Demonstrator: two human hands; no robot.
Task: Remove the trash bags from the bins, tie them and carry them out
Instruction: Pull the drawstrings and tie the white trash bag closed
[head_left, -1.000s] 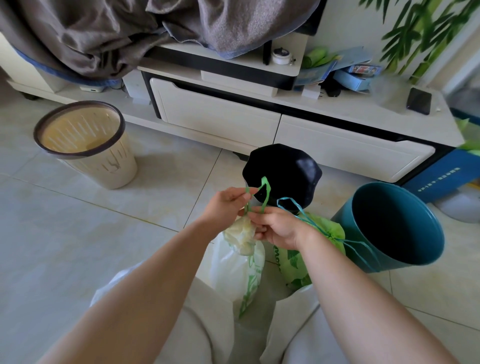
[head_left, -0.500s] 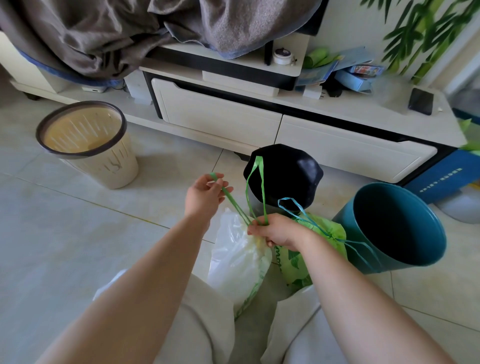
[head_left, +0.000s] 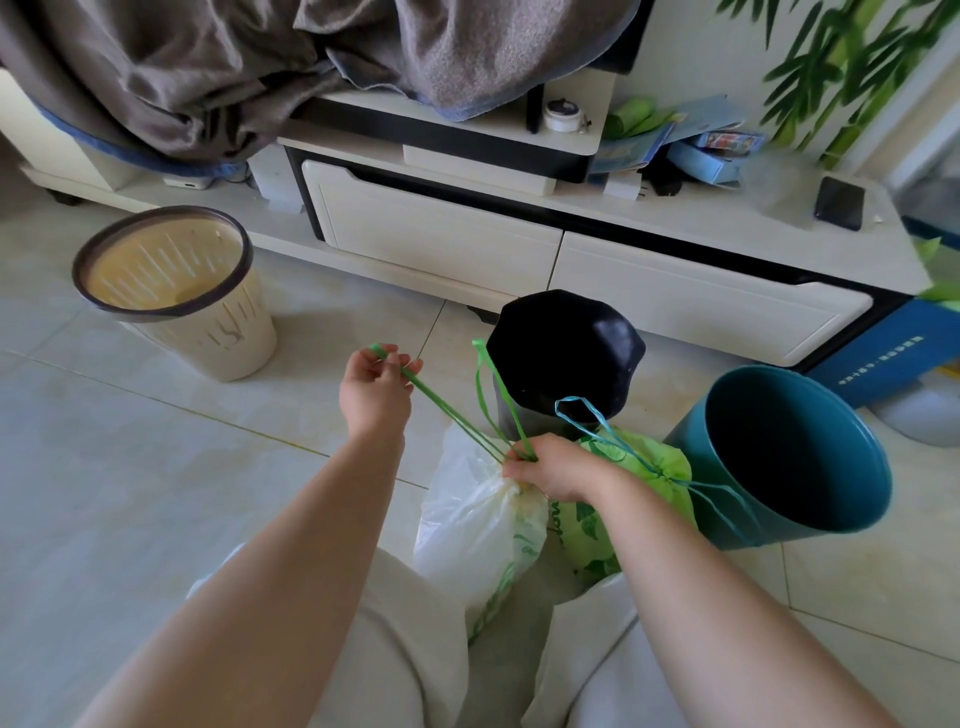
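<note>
Over the floor, my left hand pinches the drawstring, my right hand pinches the bag at its neck; I'd pull evenly.

- Left hand is held out ahead on a bare, outstretched forearm, with its fingers curled round the green drawstring.
- Right hand sits lower and nearer, knuckles up, its fingertips pinching the same drawstring.

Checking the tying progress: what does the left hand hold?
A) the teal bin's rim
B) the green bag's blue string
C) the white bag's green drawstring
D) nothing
C: the left hand pinches the green drawstring, which runs taut from the neck of the white bag.
</note>
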